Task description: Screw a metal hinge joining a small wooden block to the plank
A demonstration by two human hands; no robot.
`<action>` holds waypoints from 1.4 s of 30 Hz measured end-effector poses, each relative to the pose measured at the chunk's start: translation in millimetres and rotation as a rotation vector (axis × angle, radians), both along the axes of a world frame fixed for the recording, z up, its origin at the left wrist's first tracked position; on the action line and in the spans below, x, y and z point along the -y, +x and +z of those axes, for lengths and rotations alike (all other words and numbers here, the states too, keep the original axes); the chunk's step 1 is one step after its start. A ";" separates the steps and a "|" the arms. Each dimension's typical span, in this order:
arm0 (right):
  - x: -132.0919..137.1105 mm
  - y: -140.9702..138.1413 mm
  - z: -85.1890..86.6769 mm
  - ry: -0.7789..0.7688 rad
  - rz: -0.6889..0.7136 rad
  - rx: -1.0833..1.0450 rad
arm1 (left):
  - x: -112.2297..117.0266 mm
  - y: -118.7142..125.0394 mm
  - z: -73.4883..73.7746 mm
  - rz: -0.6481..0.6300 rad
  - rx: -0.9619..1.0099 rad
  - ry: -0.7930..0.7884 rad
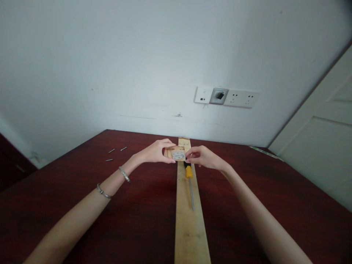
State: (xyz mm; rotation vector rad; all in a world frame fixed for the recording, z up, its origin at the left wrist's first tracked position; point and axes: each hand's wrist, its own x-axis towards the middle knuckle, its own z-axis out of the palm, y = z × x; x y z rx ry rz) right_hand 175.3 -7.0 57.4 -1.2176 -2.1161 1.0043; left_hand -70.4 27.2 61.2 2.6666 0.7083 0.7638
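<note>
My left hand (pixel 158 151) grips a small wooden block (pixel 169 152) by its left end, thumb below and fingers above. On the block's face lies a silver metal hinge (pixel 178 155). My right hand (pixel 202 157) is closed in a pinch at the hinge's right end; what its fingertips hold, if anything, is too small to make out. Beneath the hands runs a long wooden plank (pixel 189 234). On it lies a screwdriver (pixel 189 173) with a yellow and black handle, its shaft towards me and its handle end partly hidden behind the block and right hand.
Several screws or nails lie on the dark red table (pixel 132 227) to the left, one of them a thin metal screw (pixel 109 160). The white wall (pixel 148 66) behind carries a row of sockets (pixel 239 98). A pale door (pixel 327 135) stands at the right.
</note>
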 end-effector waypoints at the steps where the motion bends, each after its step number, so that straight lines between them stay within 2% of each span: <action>1: -0.8 -1.3 -1.9 -0.008 0.008 -0.014 | -0.2 -0.1 0.1 0.001 0.006 -0.005; 7: -1.1 -8.5 -7.3 0.031 0.047 -0.073 | 0.0 0.2 0.2 -0.001 0.025 -0.011; 18: -4.8 -9.8 -13.3 0.046 -0.048 -0.196 | -1.5 -0.4 -1.8 0.018 0.045 -0.016; 22: -4.9 -11.6 -11.6 -0.032 -0.090 -0.259 | -0.9 0.0 -1.6 0.024 0.044 -0.013; 30: 1.3 -14.9 -5.5 -0.309 -0.133 -0.362 | -3.5 0.1 -5.9 0.067 0.025 0.016; 33: 3.0 -16.5 -3.0 -0.391 -0.190 -0.441 | -3.9 0.4 -7.5 0.077 0.032 0.007; 37: 5.3 -20.0 1.6 -0.421 -0.280 -0.507 | -4.4 0.4 -8.5 0.092 0.054 0.002; 42: 9.4 -23.7 4.5 -0.362 -0.297 -0.534 | -4.6 0.8 -9.3 0.108 0.071 -0.002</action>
